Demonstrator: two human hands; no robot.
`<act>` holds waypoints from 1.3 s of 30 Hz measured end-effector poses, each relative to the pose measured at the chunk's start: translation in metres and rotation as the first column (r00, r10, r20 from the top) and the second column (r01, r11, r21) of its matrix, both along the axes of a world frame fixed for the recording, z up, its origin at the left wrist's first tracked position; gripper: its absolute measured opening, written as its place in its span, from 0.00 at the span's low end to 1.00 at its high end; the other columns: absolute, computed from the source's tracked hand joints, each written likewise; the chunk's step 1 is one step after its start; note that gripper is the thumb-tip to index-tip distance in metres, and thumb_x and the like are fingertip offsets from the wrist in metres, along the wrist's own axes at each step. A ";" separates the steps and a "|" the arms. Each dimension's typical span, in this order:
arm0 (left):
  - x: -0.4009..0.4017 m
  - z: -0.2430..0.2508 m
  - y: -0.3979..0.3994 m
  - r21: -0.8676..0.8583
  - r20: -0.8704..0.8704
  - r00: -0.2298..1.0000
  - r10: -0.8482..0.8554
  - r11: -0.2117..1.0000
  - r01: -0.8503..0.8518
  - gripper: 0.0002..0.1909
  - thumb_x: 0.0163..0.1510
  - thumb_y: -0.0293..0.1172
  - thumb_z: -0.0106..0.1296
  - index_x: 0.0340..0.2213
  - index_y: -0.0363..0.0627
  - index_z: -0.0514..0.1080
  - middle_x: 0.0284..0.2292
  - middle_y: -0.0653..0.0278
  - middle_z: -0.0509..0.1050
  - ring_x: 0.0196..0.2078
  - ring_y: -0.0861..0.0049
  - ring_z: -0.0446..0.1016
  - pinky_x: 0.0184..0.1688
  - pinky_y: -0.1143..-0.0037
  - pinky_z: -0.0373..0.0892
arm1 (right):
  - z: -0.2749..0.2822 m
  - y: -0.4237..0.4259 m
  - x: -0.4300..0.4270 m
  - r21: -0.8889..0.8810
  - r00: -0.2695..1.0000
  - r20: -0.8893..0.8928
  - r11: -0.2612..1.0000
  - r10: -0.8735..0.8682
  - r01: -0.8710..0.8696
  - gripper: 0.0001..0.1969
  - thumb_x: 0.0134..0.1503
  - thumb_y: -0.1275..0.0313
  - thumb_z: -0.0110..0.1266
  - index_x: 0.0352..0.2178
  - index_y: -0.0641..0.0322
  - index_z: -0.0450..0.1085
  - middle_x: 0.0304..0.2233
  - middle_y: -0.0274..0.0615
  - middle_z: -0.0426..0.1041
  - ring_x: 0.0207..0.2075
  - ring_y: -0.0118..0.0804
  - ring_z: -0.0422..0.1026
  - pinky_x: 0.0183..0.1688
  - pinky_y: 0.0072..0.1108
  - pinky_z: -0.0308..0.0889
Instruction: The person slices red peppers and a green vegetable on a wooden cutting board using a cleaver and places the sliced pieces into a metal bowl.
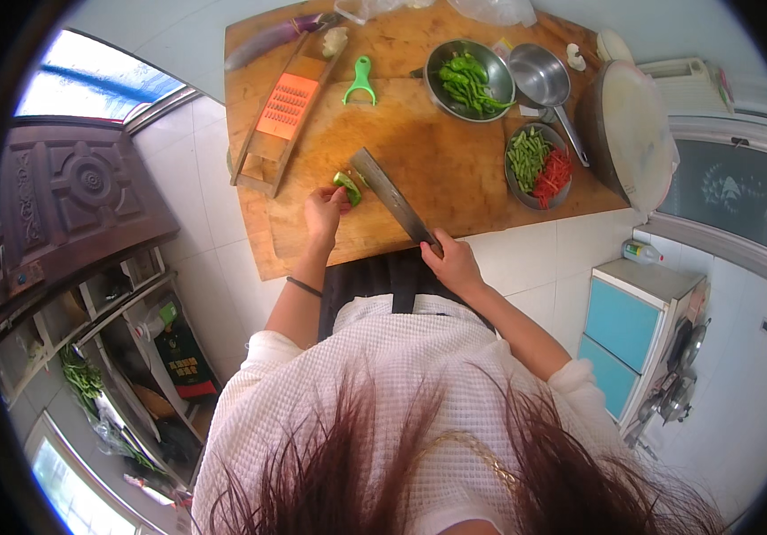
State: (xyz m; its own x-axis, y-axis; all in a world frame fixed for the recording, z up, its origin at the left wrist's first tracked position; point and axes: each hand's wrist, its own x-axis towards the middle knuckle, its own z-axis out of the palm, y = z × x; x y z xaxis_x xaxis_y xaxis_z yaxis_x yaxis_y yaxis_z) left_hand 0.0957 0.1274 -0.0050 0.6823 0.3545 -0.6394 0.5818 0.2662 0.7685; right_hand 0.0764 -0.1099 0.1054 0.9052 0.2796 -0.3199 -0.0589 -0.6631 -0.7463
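Note:
My left hand point(324, 208) grips a piece of green pepper point(349, 188) low over the wooden board, near its front left part. The pepper's pale inner side faces up at one end. My right hand point(450, 259) is closed around the handle end of a cleaver point(391, 196), whose long blade slants up and left towards the pepper. Small green scraps point(362, 179) lie by the blade's tip. Behind the hands rests a green peeler point(361, 81). To the left lies a wooden grater with an orange plate point(288, 105).
Back right stands a steel bowl point(431, 90) of green peppers beside a steel saucepan point(539, 73). A bowl point(536, 200) holds cut green beans and red shreds. An eggplant point(270, 41) lies back left. At the right edge leans a large round lid point(636, 137).

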 end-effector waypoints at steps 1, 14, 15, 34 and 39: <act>0.000 0.000 0.000 0.000 0.001 1.000 -0.002 1.000 0.002 0.09 0.53 0.26 0.51 0.32 0.29 0.69 0.25 0.58 0.75 0.22 0.79 0.72 0.23 0.80 0.68 | 0.002 -0.002 0.001 -0.022 1.000 -0.009 1.000 0.020 -0.020 0.10 0.51 0.66 0.51 0.26 0.63 0.63 0.16 0.51 0.67 0.20 0.54 0.68 0.23 0.36 0.61; 0.010 0.008 -0.017 0.497 -0.100 0.991 -0.090 0.858 0.129 0.26 0.38 0.39 0.66 0.33 0.31 0.68 0.25 0.57 0.74 0.26 0.71 0.72 0.29 0.73 0.68 | 0.017 -0.014 -0.005 -0.013 0.989 -0.110 0.995 -0.095 0.094 0.12 0.52 0.67 0.51 0.24 0.66 0.62 0.14 0.50 0.66 0.17 0.51 0.67 0.21 0.33 0.60; 0.010 0.009 -0.021 0.532 -0.107 0.990 -0.089 0.836 0.133 0.30 0.34 0.41 0.68 0.33 0.33 0.67 0.26 0.55 0.73 0.29 0.66 0.73 0.33 0.71 0.69 | 0.020 -0.016 -0.004 -0.014 0.989 -0.110 0.995 -0.095 0.094 0.12 0.52 0.67 0.51 0.24 0.66 0.62 0.14 0.50 0.66 0.17 0.51 0.67 0.21 0.33 0.60; -0.024 -0.006 -0.005 0.090 0.141 0.970 -0.199 0.978 0.187 0.30 0.46 0.28 0.56 0.49 0.41 0.57 0.32 0.57 0.74 0.36 0.72 0.73 0.37 0.73 0.69 | 0.028 -0.027 -0.014 -0.081 0.983 -0.135 0.990 -0.124 0.114 0.10 0.51 0.67 0.52 0.30 0.64 0.68 0.15 0.50 0.67 0.18 0.49 0.69 0.22 0.30 0.62; -0.028 0.008 0.008 0.571 0.008 0.882 -0.471 0.726 0.383 0.21 0.45 0.29 0.57 0.42 0.40 0.65 0.41 0.52 0.70 0.39 0.62 0.71 0.41 0.69 0.67 | 0.029 -0.023 -0.009 -0.084 0.994 -0.099 0.996 -0.049 0.041 0.10 0.50 0.67 0.53 0.31 0.63 0.68 0.16 0.50 0.69 0.20 0.51 0.70 0.24 0.31 0.63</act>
State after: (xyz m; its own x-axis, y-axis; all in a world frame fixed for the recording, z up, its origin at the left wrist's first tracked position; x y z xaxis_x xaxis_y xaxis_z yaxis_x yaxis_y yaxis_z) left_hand 0.0678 0.1350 0.0031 0.9132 0.2563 -0.3170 0.4040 -0.4652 0.7876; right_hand 0.0677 -0.1328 0.1346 0.8785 0.2081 -0.4301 -0.1622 -0.7168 -0.6781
